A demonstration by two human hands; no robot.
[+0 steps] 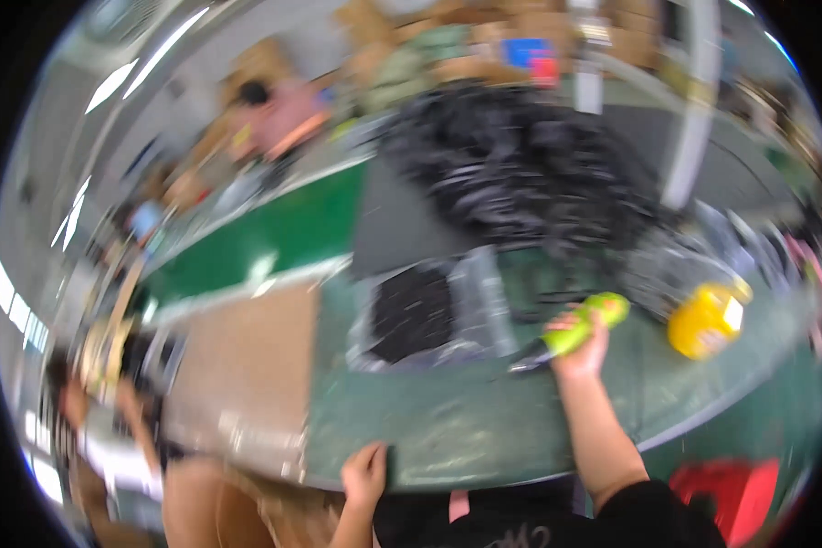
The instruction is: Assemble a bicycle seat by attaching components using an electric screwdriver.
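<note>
My right hand [583,349] is wrapped round a lime-green handheld tool [603,312] with a dark, narrow front end that points left, just above the green table [457,402]. Blur hides what kind of tool it is. By the table's front edge, my left hand [364,472] is closed, its fingers curled; whatever it may hold is hidden. Between and beyond my hands lies a clear plastic bag [484,306] with a folded black item [413,313] in or on it.
A heap of black, shiny material [521,155] covers the table's far side. Right of the tool stand a yellow jar [706,321] and clear plastic wrapping [671,265]. A brown board [237,365] lies left, before a green conveyor belt [274,215]. Two people [279,114] work leftward.
</note>
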